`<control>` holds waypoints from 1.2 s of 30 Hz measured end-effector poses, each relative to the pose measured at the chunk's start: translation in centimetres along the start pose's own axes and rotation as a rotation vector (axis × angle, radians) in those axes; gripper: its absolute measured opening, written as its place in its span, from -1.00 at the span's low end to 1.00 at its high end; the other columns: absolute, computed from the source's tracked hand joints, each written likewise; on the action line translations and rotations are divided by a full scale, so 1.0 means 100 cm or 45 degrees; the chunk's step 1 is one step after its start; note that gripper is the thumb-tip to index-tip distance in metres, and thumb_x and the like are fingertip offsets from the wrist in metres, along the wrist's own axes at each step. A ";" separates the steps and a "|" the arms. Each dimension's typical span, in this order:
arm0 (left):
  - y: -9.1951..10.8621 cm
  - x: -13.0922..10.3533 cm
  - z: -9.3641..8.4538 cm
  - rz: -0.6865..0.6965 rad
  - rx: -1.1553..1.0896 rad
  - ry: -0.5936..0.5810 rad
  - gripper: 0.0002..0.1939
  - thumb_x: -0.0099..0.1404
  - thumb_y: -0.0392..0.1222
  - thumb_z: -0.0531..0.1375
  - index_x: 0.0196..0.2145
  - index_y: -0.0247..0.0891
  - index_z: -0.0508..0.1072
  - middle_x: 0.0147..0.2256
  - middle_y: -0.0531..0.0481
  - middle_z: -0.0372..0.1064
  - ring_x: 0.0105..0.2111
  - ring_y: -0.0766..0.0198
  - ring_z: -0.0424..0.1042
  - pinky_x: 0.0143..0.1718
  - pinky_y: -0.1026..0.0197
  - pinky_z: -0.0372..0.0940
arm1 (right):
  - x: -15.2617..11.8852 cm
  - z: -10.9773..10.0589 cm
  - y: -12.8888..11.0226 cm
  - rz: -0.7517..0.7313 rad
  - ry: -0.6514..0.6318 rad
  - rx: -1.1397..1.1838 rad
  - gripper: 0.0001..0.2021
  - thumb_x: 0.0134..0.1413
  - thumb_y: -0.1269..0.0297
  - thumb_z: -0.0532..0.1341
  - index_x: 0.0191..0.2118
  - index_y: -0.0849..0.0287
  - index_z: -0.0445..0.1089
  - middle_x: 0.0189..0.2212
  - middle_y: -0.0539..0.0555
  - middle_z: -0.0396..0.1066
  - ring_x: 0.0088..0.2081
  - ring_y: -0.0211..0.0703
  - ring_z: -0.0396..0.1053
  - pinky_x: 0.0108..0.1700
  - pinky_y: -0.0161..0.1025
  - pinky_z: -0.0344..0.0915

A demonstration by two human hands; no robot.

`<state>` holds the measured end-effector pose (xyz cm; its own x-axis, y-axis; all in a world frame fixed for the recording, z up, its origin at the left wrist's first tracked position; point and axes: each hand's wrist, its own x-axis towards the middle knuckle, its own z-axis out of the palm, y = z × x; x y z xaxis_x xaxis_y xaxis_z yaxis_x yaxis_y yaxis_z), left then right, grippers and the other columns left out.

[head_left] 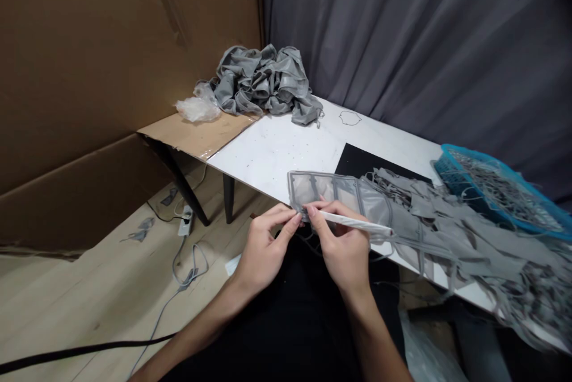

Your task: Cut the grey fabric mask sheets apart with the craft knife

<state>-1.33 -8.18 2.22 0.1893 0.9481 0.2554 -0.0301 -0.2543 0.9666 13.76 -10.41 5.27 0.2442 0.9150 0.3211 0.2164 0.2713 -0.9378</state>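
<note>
A grey sheet with translucent panels (347, 191) lies over the table's front edge, its near edge between my two hands. My left hand (268, 245) pinches that edge with thumb and index finger. Close beside it, my right hand (344, 248) grips a slim white pen-like tool (353, 222), its rear end pointing right, while the fingertips meet the sheet's edge. The tool's tip is hidden at the fingers. To the right, the sheet runs into a heap of grey strips and pieces (469, 233).
Crumpled grey material (268, 81) and clear plastic (199, 105) sit at the back of the white table (277, 149). A blue basket (496, 167) of grey strips stands at right, near a black sheet (357, 161). Cables and a power strip (185, 221) lie on the floor.
</note>
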 end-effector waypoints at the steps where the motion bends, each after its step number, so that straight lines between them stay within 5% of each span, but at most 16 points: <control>1: 0.001 0.000 0.000 0.002 0.006 0.010 -0.74 0.55 -0.07 0.33 -0.20 -0.21 0.80 -0.28 -0.08 0.61 -0.25 0.15 0.53 -0.13 0.17 0.39 | -0.001 0.000 -0.001 -0.012 0.011 -0.012 -0.75 0.37 0.20 0.42 -0.40 0.06 0.61 -0.32 0.03 0.68 -0.15 -0.03 0.65 0.42 0.06 0.39; 27: 0.001 0.002 0.001 -0.034 -0.063 0.001 -0.69 0.52 0.01 0.36 -0.27 -0.22 0.78 -0.29 -0.09 0.63 -0.26 0.14 0.54 -0.12 0.16 0.42 | -0.003 -0.001 -0.002 -0.044 -0.003 -0.041 -0.74 0.42 0.21 0.39 -0.38 0.05 0.62 -0.27 0.03 0.71 -0.17 -0.04 0.67 0.43 0.06 0.39; 36: 0.003 0.000 0.002 -0.029 0.019 -0.037 -0.68 0.57 -0.03 0.31 -0.29 -0.22 0.76 -0.34 -0.06 0.57 -0.29 0.16 0.49 -0.18 0.18 0.34 | -0.004 -0.003 -0.005 -0.082 -0.002 -0.248 -0.72 0.43 0.22 0.35 -0.40 0.04 0.57 -0.15 0.12 0.72 -0.02 0.08 0.66 0.10 -0.06 0.53</control>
<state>-1.18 -8.33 2.45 0.2183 0.9477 0.2327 -0.0107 -0.2361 0.9717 13.82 -11.04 5.63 0.2224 0.8982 0.3792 0.4101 0.2667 -0.8722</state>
